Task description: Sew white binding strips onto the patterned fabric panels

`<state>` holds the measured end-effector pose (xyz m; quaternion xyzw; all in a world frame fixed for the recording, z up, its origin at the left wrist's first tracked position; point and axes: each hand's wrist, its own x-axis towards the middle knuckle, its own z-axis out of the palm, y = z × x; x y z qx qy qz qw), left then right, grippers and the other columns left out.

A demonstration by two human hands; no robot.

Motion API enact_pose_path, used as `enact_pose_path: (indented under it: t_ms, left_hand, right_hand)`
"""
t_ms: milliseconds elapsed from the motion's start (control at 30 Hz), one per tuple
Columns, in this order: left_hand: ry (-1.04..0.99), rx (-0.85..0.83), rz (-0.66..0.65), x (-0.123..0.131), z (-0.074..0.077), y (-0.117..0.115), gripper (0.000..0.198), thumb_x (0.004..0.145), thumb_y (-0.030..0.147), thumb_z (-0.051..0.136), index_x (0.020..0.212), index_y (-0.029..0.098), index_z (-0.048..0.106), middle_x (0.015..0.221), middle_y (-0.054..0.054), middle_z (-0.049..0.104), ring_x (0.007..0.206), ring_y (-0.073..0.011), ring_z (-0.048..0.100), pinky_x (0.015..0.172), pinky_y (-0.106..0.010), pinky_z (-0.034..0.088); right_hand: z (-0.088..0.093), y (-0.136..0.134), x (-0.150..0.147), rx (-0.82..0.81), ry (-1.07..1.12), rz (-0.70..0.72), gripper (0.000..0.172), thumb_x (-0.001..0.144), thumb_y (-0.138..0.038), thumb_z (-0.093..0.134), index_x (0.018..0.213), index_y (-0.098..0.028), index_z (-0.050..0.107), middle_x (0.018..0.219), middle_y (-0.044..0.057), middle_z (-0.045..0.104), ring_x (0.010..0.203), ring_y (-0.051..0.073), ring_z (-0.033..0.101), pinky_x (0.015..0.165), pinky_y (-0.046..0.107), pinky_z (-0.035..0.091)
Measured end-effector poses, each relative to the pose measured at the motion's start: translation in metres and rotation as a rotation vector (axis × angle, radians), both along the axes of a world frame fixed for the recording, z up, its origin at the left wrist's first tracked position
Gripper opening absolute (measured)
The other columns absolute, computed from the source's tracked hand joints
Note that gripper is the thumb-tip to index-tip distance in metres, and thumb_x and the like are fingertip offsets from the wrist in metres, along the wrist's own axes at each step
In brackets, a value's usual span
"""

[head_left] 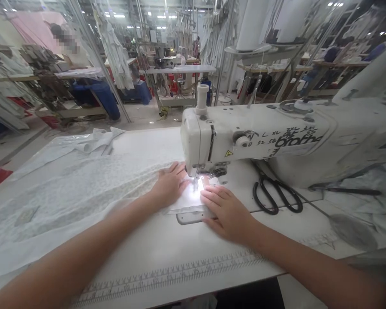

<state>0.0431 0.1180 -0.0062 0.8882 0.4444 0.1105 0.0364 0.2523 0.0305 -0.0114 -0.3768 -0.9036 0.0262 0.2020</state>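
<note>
A white sewing machine (260,137) stands on the white table (167,257), its needle (195,182) lit by a bright lamp. White lace fabric (67,193) spreads from the left up to the needle. My left hand (170,184) lies flat on the fabric just left of the needle, fingers stretched out. To the right of the needle my right hand (227,212) rests flat on the fabric's edge and the metal plate (189,216), fingers extended.
Black scissors (276,195) lie on the table right of my right hand, under the machine arm. More white cloth (96,141) is bunched at the table's far left. A printed ruler (167,274) runs along the front edge. Another person works at a far bench (67,73).
</note>
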Motion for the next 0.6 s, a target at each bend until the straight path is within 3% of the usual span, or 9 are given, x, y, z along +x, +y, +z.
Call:
enact_pose_path:
  t_ms: [233, 400, 600]
  left_hand:
    - [-0.245, -0.048, -0.057, -0.009, 0.007, -0.009, 0.017, 0.087, 0.014, 0.039, 0.090, 0.018, 0.055, 0.100, -0.006, 0.061, 0.101, -0.0196, 0.054, 0.088, -0.036, 0.044]
    - [-0.365, -0.120, -0.138, -0.010, 0.006, -0.032, 0.018, 0.086, 0.015, 0.043, 0.094, 0.019, 0.059, 0.108, -0.005, 0.062, 0.107, -0.0186, 0.054, 0.092, -0.037, 0.046]
    - [-0.261, -0.122, -0.304, -0.009, 0.002, -0.038, 0.022, 0.089, 0.020, 0.045, 0.107, 0.019, 0.057, 0.119, -0.005, 0.059, 0.120, -0.0214, 0.045, 0.101, -0.043, 0.040]
  right_hand:
    - [-0.003, 0.000, 0.001, 0.022, 0.029, 0.027, 0.043, 0.087, -0.034, 0.049, 0.120, -0.007, 0.052, 0.123, 0.016, 0.054, 0.121, 0.030, 0.041, 0.102, 0.049, 0.037]
    - [-0.004, 0.000, 0.001, 0.040, 0.031, 0.045, 0.044, 0.087, -0.033, 0.047, 0.122, -0.007, 0.050, 0.125, 0.015, 0.054, 0.123, 0.030, 0.040, 0.102, 0.049, 0.036]
    - [-0.002, -0.001, 0.001, 0.007, 0.045, 0.034, 0.043, 0.086, -0.031, 0.048, 0.121, -0.008, 0.052, 0.123, 0.014, 0.056, 0.120, 0.029, 0.043, 0.102, 0.048, 0.035]
